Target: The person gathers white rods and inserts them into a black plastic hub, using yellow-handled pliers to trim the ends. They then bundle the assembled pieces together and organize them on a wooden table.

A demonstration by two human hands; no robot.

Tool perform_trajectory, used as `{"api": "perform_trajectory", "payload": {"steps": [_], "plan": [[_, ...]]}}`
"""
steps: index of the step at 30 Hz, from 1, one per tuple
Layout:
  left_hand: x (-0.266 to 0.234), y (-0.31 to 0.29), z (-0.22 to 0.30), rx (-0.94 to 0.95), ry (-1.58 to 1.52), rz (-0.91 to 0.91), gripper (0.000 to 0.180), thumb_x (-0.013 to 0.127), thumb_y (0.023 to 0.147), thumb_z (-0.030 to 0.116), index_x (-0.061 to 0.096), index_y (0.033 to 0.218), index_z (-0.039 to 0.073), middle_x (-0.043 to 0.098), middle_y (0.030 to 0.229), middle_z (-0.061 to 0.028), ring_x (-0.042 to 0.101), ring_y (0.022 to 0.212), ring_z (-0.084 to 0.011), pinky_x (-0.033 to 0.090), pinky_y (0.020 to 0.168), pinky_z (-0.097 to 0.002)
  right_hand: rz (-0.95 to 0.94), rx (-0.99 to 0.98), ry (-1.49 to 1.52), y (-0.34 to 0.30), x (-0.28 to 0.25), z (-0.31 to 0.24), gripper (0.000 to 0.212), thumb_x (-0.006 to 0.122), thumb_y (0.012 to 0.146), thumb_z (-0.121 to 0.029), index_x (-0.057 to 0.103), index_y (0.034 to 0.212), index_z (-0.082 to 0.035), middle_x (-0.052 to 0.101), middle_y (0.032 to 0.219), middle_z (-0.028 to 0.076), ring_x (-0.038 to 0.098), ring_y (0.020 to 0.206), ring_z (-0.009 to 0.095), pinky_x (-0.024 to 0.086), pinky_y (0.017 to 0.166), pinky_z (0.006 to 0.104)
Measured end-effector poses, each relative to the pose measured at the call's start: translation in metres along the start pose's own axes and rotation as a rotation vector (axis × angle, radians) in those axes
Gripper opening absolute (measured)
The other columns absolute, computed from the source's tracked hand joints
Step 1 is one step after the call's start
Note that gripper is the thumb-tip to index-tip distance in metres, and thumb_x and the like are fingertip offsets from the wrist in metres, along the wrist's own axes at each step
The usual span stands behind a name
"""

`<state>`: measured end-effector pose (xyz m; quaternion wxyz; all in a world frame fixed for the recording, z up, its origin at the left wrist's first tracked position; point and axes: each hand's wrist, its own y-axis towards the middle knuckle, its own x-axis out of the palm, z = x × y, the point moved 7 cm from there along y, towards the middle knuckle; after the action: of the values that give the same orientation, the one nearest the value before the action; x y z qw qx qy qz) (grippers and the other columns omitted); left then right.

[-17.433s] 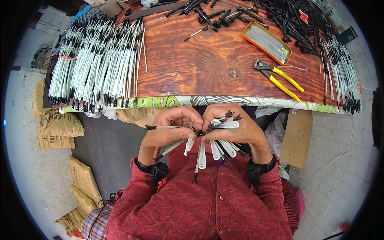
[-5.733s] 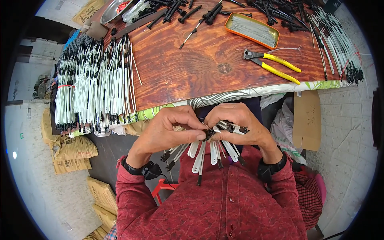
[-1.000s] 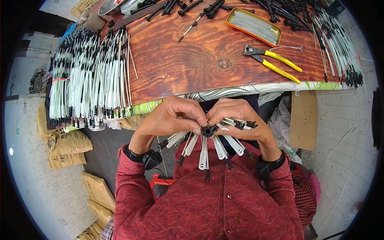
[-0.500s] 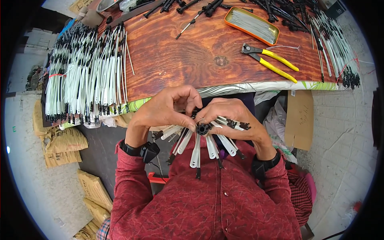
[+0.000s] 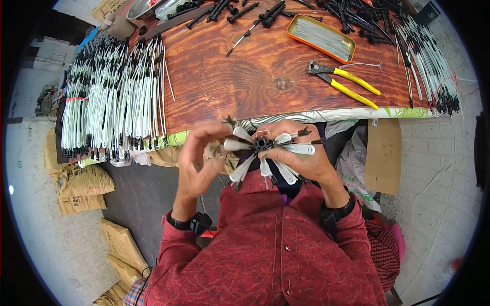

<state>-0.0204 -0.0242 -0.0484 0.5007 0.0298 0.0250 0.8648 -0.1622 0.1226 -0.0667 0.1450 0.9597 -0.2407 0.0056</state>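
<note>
In front of my chest is a small black notched hub [image 5: 262,145] with white ribs [image 5: 246,167] spreading from it, like part of an umbrella frame. The ribs are flat, with holes and black tips. My right hand [image 5: 312,164] grips the hub from the right, its thumb pressed against it, with some ribs lying over the hand. On the left side of the hub, my left hand [image 5: 196,159] is raised and blurred, thumb and fingers apart, near the left-hand ribs. Nothing shows in its grasp. A thin wire end [image 5: 264,131] stands out by the hub.
A wooden table [image 5: 219,71] holds bundled white ribs [image 5: 115,97] at left and more ribs [image 5: 426,61] at right. Yellow-handled pincers [image 5: 347,84] lie near an orange-rimmed tin [image 5: 292,29] of thin wires. Black shafts [image 5: 347,20] are piled behind; brown sacks [image 5: 84,178] sit at left.
My left hand has pulled away from the hub to the left and its fingers have spread. The hub and ribs have turned and tilted upward in my right hand.
</note>
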Motion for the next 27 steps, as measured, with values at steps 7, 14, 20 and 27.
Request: {"api": "perform_trajectory", "payload": {"steps": [7, 14, 20, 27], "plan": [[0.029, -0.012, -0.006, 0.053, 0.118, -0.136, 0.075, 0.086, 0.075, 0.026, 0.046, 0.134, 0.002, 0.056, 0.112, -0.0072, 0.058, 0.105, -0.0200, 0.045, 0.098, -0.0337, 0.133, -0.091, -0.096, -0.003, 0.010, -0.005, 0.026, 0.080, 0.076, 0.005, 0.066, 0.097, 0.001, 0.072, 0.101, 0.015, 0.070, 0.102, 0.026, 0.056, 0.087, 0.0355], [0.031, 0.000, 0.003, 0.062, 0.184, -0.127, 0.064, 0.087, 0.071, 0.019, 0.057, 0.125, 0.002, 0.053, 0.094, -0.0033, 0.052, 0.092, -0.0123, 0.044, 0.082, -0.0274, 0.197, -0.087, -0.186, -0.007, 0.011, -0.009, 0.024, 0.081, 0.075, 0.004, 0.068, 0.096, 0.002, 0.072, 0.100, 0.014, 0.070, 0.102, 0.026, 0.056, 0.085, 0.0350], [0.029, 0.000, -0.004, -0.006, 0.020, -0.017, 0.049, 0.086, 0.071, 0.009, 0.064, 0.114, 0.000, 0.051, 0.091, -0.0006, 0.049, 0.085, -0.0084, 0.041, 0.071, -0.0240, 0.169, -0.145, -0.291, -0.008, 0.013, -0.011, 0.026, 0.081, 0.076, 0.000, 0.068, 0.098, 0.002, 0.073, 0.102, 0.016, 0.071, 0.096, 0.026, 0.055, 0.080, 0.0339], [0.033, 0.002, -0.002, -0.168, 0.105, 0.055, 0.040, 0.082, 0.074, 0.000, 0.067, 0.111, 0.001, 0.055, 0.087, 0.0031, 0.050, 0.078, -0.0052, 0.042, 0.068, -0.0225, 0.165, -0.154, -0.300, -0.008, 0.014, -0.015, 0.025, 0.079, 0.076, -0.001, 0.067, 0.098, 0.001, 0.073, 0.104, 0.018, 0.071, 0.092, 0.026, 0.055, 0.077, 0.0337]]}}
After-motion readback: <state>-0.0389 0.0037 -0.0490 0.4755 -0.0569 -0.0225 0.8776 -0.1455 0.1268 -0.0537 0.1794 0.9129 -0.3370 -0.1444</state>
